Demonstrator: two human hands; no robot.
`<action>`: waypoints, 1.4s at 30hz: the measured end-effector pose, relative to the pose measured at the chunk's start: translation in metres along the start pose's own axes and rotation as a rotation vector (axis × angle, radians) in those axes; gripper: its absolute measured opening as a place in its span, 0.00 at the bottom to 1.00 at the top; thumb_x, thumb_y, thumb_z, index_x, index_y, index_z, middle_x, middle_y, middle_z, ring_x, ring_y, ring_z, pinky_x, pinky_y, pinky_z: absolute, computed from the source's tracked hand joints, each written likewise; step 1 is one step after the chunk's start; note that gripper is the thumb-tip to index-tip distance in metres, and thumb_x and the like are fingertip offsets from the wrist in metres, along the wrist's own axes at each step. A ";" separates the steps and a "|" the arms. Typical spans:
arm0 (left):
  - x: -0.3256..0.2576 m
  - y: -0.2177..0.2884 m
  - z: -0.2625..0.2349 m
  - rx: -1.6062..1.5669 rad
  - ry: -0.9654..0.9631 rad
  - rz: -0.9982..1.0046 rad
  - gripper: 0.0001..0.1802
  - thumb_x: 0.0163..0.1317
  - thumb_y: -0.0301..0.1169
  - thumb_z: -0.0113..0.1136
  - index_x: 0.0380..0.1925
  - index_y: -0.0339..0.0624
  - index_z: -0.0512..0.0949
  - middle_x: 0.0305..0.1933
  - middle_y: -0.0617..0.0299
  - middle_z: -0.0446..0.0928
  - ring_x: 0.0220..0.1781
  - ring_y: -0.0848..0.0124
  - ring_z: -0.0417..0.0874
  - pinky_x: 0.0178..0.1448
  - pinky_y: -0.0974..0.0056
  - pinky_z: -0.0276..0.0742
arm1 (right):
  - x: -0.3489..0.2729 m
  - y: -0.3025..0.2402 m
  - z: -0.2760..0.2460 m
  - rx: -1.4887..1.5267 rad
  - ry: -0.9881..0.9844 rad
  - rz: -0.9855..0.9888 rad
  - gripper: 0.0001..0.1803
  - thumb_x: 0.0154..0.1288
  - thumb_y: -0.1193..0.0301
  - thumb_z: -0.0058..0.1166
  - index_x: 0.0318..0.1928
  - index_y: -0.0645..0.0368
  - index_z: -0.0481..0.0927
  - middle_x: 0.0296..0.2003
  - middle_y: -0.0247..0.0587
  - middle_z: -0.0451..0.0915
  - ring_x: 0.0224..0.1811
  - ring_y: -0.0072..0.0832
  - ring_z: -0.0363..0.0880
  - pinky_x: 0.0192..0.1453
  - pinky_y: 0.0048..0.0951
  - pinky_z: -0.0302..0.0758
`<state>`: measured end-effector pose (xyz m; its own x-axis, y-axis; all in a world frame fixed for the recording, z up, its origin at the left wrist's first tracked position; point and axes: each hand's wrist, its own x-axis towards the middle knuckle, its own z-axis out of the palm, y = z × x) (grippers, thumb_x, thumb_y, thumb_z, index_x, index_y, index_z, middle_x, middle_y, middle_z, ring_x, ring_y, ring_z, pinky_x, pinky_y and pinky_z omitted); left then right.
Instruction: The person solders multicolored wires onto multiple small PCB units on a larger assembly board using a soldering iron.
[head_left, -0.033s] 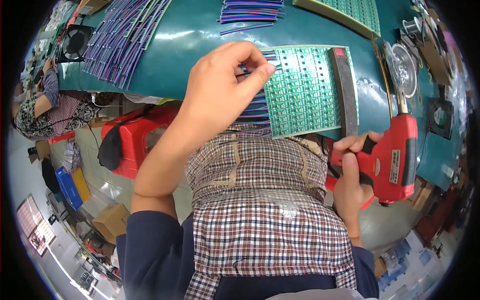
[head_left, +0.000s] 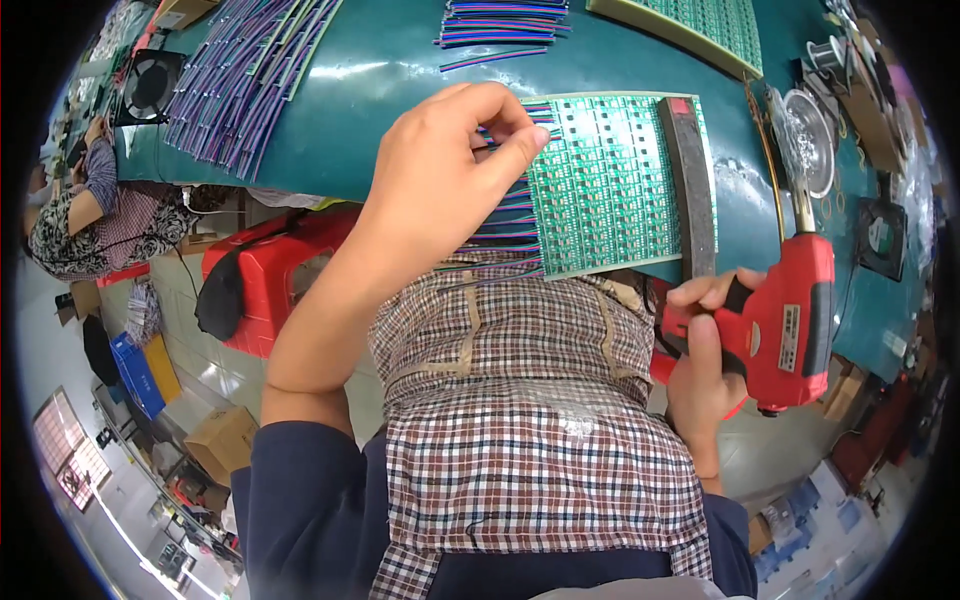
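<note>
Striped wire leads (head_left: 510, 215), purple, green and red, lie in a row along the left edge of a green circuit panel (head_left: 600, 185) on the teal tabletop (head_left: 400, 90). Left hand (head_left: 440, 190): thumb and forefinger pinched together on one lead near the panel's upper left corner, other fingers curled; the forearm runs down to a dark blue sleeve. Right hand (head_left: 705, 360): fingers clenched around the grip of a red soldering gun (head_left: 790, 320), whose metal tip points up toward the tabletop's right part, clear of the panel. Dark flat bar (head_left: 688, 185): laid lengthwise across the panel's right side. Second green panel (head_left: 700, 30): at the far edge, well apart. Loose bundle of striped wires (head_left: 500, 20): beyond the near panel. Larger spread of purple wires (head_left: 240, 70): far left of the tabletop. Round metal dish (head_left: 810, 140): right of the bar. Checked apron (head_left: 530, 420): below the tabletop edge. Red stool (head_left: 270, 280): on the floor to the left. Another person (head_left: 90, 210) in patterned clothing: seated far left.
</note>
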<state>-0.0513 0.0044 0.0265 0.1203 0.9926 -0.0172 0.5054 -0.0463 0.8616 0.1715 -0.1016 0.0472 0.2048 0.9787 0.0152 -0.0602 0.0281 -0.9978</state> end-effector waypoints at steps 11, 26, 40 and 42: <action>0.019 0.003 0.000 0.085 0.013 -0.034 0.09 0.58 0.34 0.64 0.27 0.40 0.78 0.29 0.57 0.79 0.30 0.60 0.82 0.36 0.59 0.77 | 0.009 -0.005 -0.013 0.061 -0.066 0.046 0.26 0.60 0.74 0.55 0.59 0.63 0.63 0.38 0.43 0.69 0.39 0.34 0.75 0.47 0.35 0.75; 0.010 -0.001 0.003 0.254 0.065 0.140 0.08 0.59 0.31 0.65 0.27 0.40 0.78 0.28 0.60 0.75 0.23 0.67 0.79 0.30 0.62 0.73 | 0.008 0.004 -0.027 0.131 -0.030 0.040 0.25 0.60 0.79 0.52 0.58 0.66 0.63 0.37 0.42 0.71 0.36 0.35 0.77 0.44 0.37 0.77; 0.000 0.013 -0.009 0.148 0.106 0.092 0.09 0.63 0.33 0.62 0.33 0.38 0.76 0.29 0.58 0.78 0.28 0.66 0.82 0.34 0.62 0.75 | 0.005 0.007 -0.035 0.120 0.014 -0.051 0.25 0.59 0.78 0.53 0.57 0.66 0.65 0.36 0.42 0.73 0.34 0.33 0.78 0.42 0.37 0.78; -0.007 0.022 -0.012 -0.102 0.045 0.085 0.10 0.64 0.33 0.61 0.36 0.37 0.75 0.25 0.61 0.77 0.25 0.73 0.76 0.31 0.65 0.71 | 0.004 0.007 -0.040 0.097 0.058 -0.078 0.24 0.59 0.77 0.54 0.56 0.66 0.66 0.35 0.42 0.73 0.33 0.33 0.78 0.41 0.36 0.78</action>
<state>-0.0514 -0.0026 0.0521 0.1188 0.9898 0.0789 0.4057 -0.1209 0.9060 0.2109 -0.1058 0.0372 0.2689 0.9594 0.0856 -0.1353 0.1256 -0.9828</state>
